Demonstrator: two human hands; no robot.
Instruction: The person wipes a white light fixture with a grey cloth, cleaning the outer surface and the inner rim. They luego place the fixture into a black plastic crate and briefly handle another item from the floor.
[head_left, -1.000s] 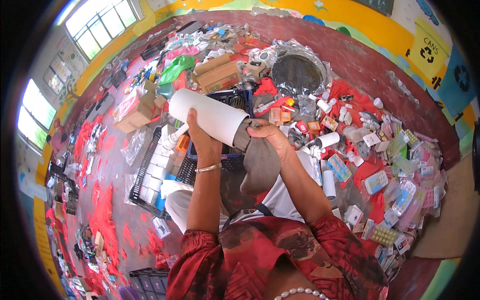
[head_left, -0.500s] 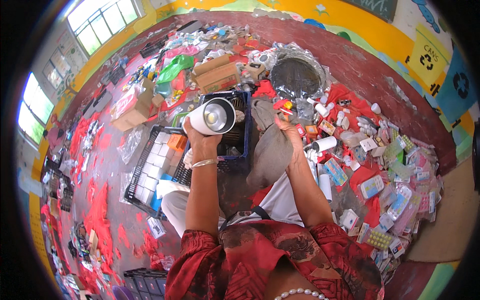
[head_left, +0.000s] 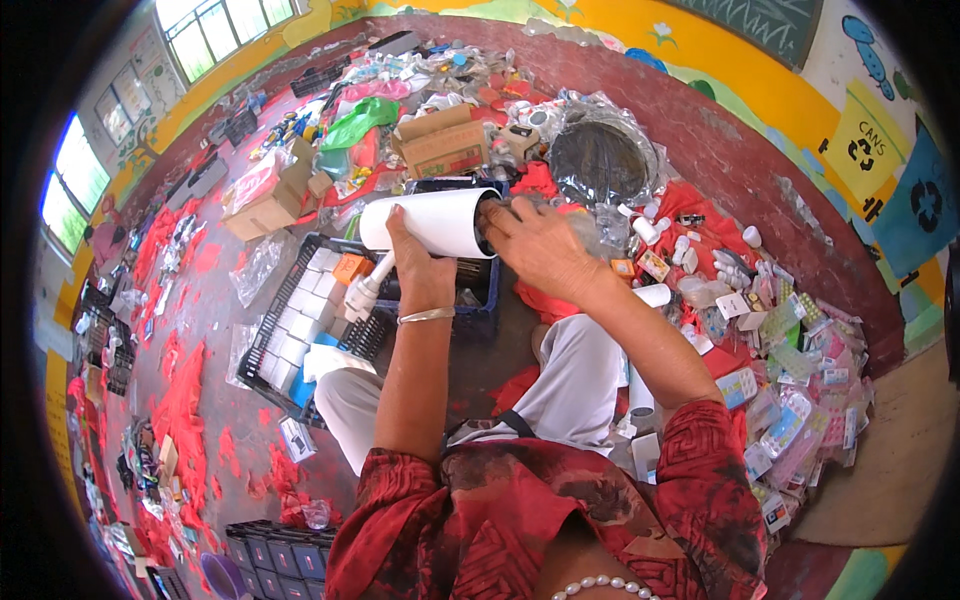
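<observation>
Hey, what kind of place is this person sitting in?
Probably an indoor sorting room for recyclable waste. Small bottles and blister packs are spread over the red floor, black crates hold sorted pieces, cardboard boxes sit nearby, and the yellow wall carries recycling signs.

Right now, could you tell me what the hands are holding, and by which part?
The left hand grips a white tube around its middle; the right hand has fingers at its open dark end.

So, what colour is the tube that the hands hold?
The tube is white with a dark open end, shown best in the head view.
</observation>
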